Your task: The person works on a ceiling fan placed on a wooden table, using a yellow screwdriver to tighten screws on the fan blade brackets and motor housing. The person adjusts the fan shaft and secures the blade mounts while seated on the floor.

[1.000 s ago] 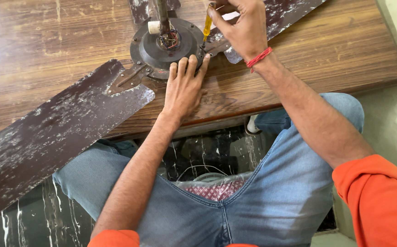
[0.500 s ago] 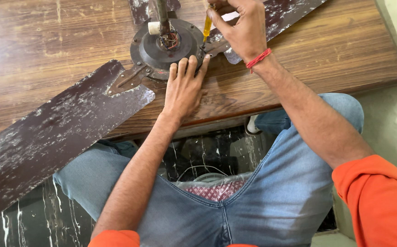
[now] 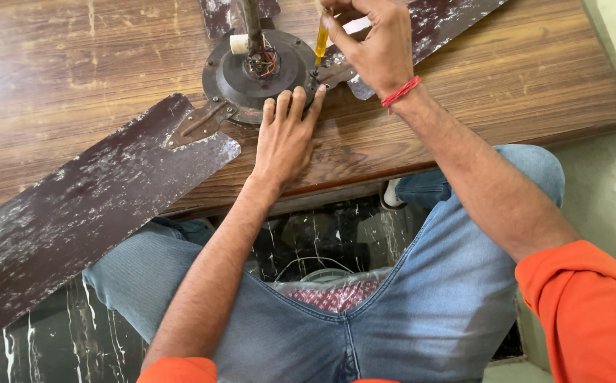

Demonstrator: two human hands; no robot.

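A dusty ceiling fan lies on a wooden table point(image 3: 506, 85). Its dark round motor housing point(image 3: 255, 71) has a rod and coloured wires at the centre. My left hand point(image 3: 287, 135) rests flat on the table with its fingertips pressed against the housing's near rim. My right hand point(image 3: 372, 46) grips a yellow-handled screwdriver point(image 3: 320, 42) held upright, its tip down at the bracket where a blade meets the housing. A long brown blade point(image 3: 88, 206) with flaking paint reaches toward the lower left.
Two more fan blades stick out at the top, one point(image 3: 435, 21) under my right hand and one point(image 3: 216, 14) behind the rod. My knees in blue jeans point(image 3: 421, 298) are under the table edge. A plastic bag point(image 3: 336, 287) lies on the dark marbled floor.
Both hands hold nearly the same places. My right hand has shifted very slightly on the screwdriver.
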